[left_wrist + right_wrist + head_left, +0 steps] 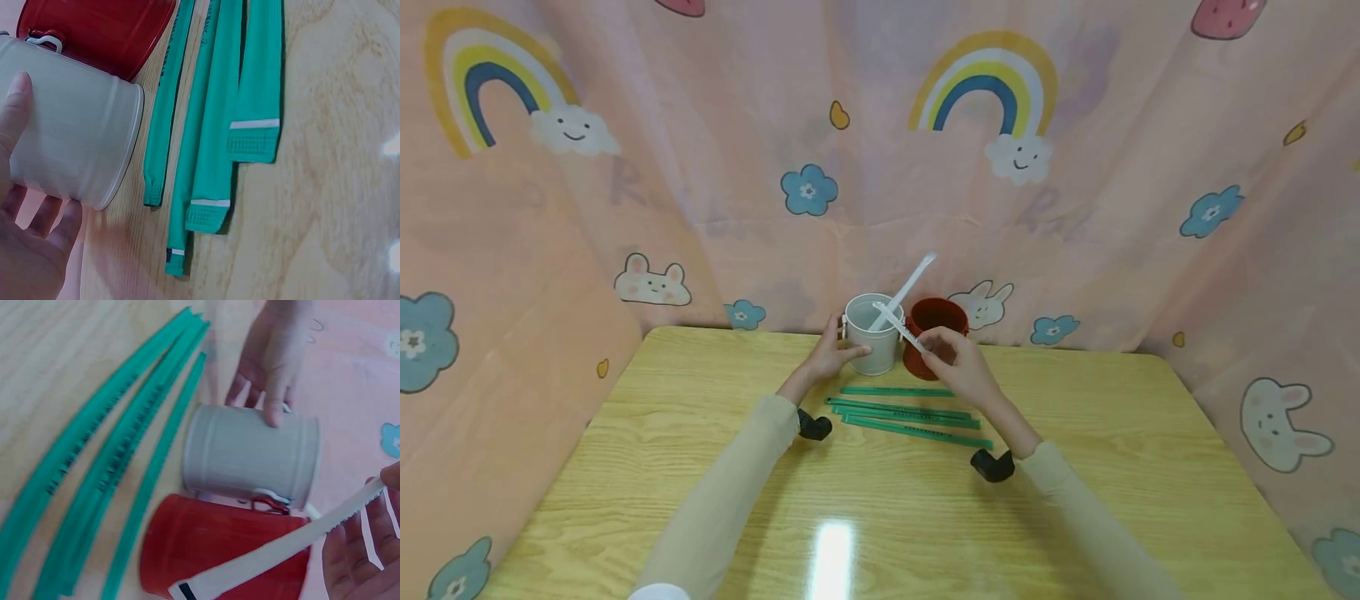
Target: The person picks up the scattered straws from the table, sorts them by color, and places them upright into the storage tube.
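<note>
Pinching a white strip (901, 327) in the right hand (961, 367), fingers gripping it near one end while the other end points up and left. From the head view that free tip lines up with the mouth of the white bucket (883, 357), though I can't tell how high above it is. A second white strip (912, 285) already leans inside, poking out past the rim. The left hand (829, 358) grips the bucket's side, thumb on the front, fingers around the far side. Right next door is a red bucket (917, 365). In front of both lie four green strips (917, 432) on the wooden table (700, 400), with a pink patterned curtain (737, 258) behind.

My read: the step in hand is bringing this white strip to the white bucket. Next move probably calls for tipping it steeper so it clears the rim, left hand steadying, then letting go.
</note>
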Tool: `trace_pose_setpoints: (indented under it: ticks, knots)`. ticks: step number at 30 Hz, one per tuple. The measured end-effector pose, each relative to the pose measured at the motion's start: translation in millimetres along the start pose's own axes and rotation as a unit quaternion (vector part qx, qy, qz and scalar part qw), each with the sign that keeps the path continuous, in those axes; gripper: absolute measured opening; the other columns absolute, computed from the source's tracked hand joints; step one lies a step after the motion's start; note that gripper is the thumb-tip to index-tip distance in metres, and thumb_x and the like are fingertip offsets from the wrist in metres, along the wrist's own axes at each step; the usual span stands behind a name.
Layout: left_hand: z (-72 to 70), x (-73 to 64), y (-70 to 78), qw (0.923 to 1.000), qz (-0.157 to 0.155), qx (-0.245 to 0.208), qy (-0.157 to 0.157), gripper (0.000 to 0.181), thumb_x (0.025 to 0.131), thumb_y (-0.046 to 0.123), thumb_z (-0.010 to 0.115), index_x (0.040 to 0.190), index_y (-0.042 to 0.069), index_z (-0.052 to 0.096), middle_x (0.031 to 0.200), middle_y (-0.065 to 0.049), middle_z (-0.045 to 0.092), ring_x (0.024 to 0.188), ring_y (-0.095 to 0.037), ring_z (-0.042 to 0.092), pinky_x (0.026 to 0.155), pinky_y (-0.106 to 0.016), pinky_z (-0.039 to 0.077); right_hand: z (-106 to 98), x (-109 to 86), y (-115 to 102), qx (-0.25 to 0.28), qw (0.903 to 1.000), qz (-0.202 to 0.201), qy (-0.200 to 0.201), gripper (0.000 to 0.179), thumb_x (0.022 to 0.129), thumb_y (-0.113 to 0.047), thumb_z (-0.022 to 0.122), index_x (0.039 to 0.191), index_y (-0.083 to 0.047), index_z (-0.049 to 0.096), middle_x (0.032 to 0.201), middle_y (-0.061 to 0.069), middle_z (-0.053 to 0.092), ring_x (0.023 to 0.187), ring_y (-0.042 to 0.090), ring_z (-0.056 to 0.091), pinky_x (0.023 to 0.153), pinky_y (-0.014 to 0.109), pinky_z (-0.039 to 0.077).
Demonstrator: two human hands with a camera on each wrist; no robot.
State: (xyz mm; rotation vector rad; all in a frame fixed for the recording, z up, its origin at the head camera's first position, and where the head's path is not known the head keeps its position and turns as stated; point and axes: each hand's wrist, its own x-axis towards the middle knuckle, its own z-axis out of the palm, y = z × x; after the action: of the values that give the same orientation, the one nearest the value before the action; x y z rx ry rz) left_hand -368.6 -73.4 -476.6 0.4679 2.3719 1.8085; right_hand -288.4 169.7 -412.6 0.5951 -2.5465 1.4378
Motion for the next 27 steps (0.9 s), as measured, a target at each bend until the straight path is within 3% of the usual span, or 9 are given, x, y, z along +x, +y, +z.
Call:
trace_pose_setpoints:
  ticks: [9,19,21,27]
  knots:
    - [-0.7,-0.5,1.2,1.0,0.002,0.003,-0.002,0.084,0.089,0.011,0.068,0.151,0.011,0.011,0.154,-0.016,0.024,0.142,-0.038,0.025,0.115,-0.055,0.026,-11.8,9.7,-20.3,-0.007,0.9992,-0.034,0.022,0.019,0.093,-0.009,0.062,0.111,-0.003,0.063,0.101,0.015,0.065,0.087,0.024,0.058,0.076,0.031,0.052]
    - [-0.4,-2.8,2.7,0.9999,0.014,0.006,-0.005,0.082,0.09,0.009,0.066,0.151,0.007,0.011,0.153,-0.019,0.023,0.142,-0.041,0.024,0.114,-0.057,0.026,-12.5,21.8,-37.1,-0.008,0.9986,-0.042,0.033,0.021,0.093,-0.013,0.063,0.112,-0.005,0.064,0.097,0.013,0.066,0.082,0.021,0.061,0.07,0.021,0.052]
    - [-1.6,-7.1,11.9,0.9999,0.01,-0.001,-0.011,0.082,0.09,0.007,0.066,0.15,0.004,0.01,0.153,-0.021,0.022,0.141,-0.043,0.024,0.114,-0.058,0.026,-12.2,25.0,-39.5,-0.003,0.9981,-0.044,0.043,0.021,0.093,-0.012,0.063,0.112,-0.004,0.064,0.096,0.014,0.067,0.083,0.021,0.061,0.07,0.02,0.051]
    - [-0.2,-3.2,6.5,1.0,0.001,0.002,-0.007,0.082,0.09,0.009,0.067,0.151,0.007,0.012,0.154,-0.018,0.023,0.142,-0.039,0.024,0.115,-0.056,0.025,-13.6,30.4,-57.8,0.019,0.997,-0.026,0.07,0.023,0.092,-0.008,0.062,0.114,0.001,0.063,0.098,0.02,0.066,0.087,0.021,0.06,0.075,0.022,0.051]
